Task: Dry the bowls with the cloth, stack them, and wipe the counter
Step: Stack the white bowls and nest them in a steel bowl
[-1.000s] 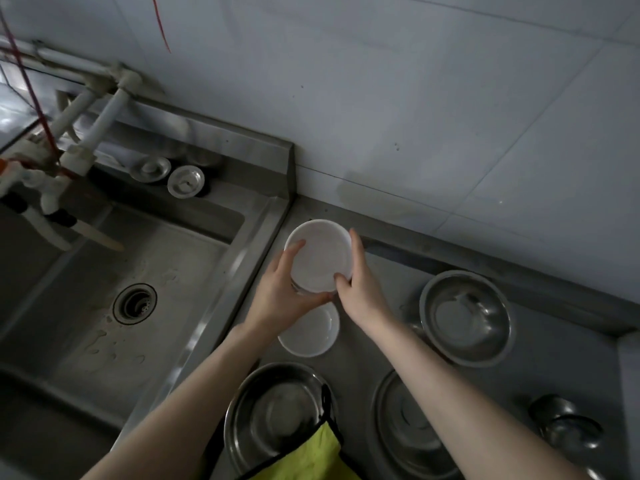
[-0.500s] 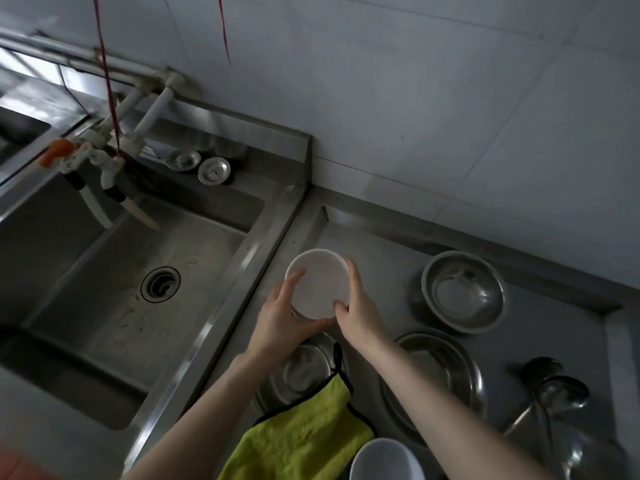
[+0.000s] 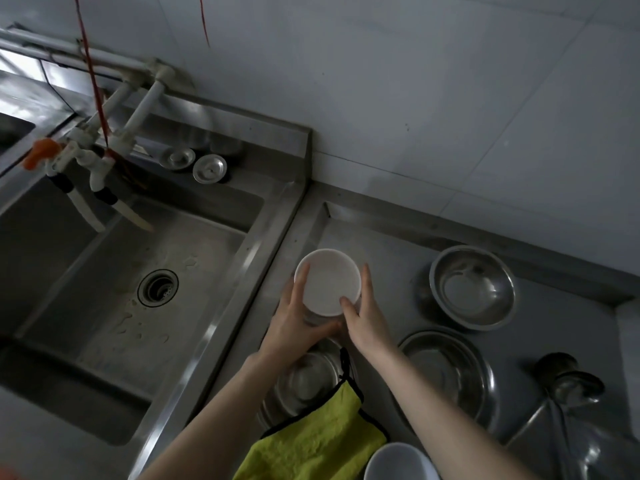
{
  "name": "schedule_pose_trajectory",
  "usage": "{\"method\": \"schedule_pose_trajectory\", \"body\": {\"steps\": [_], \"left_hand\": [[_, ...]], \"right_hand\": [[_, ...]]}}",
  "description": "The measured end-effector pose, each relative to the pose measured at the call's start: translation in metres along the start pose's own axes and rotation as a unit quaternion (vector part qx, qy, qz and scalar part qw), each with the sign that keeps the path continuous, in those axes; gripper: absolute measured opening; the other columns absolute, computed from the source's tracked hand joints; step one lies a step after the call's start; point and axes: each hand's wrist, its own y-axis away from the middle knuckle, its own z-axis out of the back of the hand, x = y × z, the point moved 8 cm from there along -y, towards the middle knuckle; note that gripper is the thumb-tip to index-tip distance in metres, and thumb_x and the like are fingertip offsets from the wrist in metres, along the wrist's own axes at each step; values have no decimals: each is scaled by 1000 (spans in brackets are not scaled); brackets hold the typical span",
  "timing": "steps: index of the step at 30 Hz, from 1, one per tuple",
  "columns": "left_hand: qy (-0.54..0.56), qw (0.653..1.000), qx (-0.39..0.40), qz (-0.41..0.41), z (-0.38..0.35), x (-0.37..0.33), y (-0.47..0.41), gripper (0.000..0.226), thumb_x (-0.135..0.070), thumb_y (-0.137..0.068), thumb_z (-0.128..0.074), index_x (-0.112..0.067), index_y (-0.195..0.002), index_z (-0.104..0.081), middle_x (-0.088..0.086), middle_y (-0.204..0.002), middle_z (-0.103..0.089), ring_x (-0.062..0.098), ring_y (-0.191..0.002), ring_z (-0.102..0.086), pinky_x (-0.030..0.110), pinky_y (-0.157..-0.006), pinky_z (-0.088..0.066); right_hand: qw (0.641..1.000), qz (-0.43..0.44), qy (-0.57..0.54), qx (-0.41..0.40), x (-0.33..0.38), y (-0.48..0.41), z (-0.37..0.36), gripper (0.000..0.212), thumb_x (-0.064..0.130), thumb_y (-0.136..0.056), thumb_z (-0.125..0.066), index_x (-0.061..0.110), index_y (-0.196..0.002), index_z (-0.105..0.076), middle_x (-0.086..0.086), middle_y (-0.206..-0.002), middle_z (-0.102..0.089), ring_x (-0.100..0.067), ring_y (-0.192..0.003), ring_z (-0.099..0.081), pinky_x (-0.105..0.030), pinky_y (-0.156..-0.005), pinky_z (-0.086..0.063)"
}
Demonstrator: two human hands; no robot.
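I hold a small white bowl (image 3: 327, 282) with both hands above the steel counter (image 3: 388, 244), its opening facing me. My left hand (image 3: 298, 323) grips its left side with the thumb underneath. My right hand (image 3: 363, 317) grips the right rim, thumb on the inside. A yellow cloth (image 3: 311, 441) with black edging lies below my forearms, draped over the rim of a steel bowl (image 3: 304, 379). Two more steel bowls (image 3: 472, 292) (image 3: 446, 372) sit on the counter to the right. Another white bowl (image 3: 398, 462) shows at the bottom edge.
A deep steel sink (image 3: 121, 271) with a drain lies to the left, with white pipes and taps (image 3: 97, 174) over it. Two metal strainer plugs (image 3: 209, 168) rest on the sink ledge. Steel ladles (image 3: 568, 382) lie at the far right. A tiled wall backs the counter.
Both hands keep hold of the white bowl. The view has pulled back and down, so the yellow cloth and the second white bowl have come into sight.
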Motion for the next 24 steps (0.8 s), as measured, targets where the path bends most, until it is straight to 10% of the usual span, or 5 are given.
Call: {"method": "schedule_pose_trajectory", "body": {"steps": [24], "left_hand": [[-10, 999, 15, -28, -1, -4, -50, 104, -49, -74, -77, -45, -151, -7, 0, -159, -23, 19, -141, -31, 39, -107, -36]], "right_hand": [[991, 2, 28, -127, -15, -36, 39, 73, 37, -96, -50, 28, -152, -4, -11, -149, -39, -26, -132, -43, -31, -103, -36]]}}
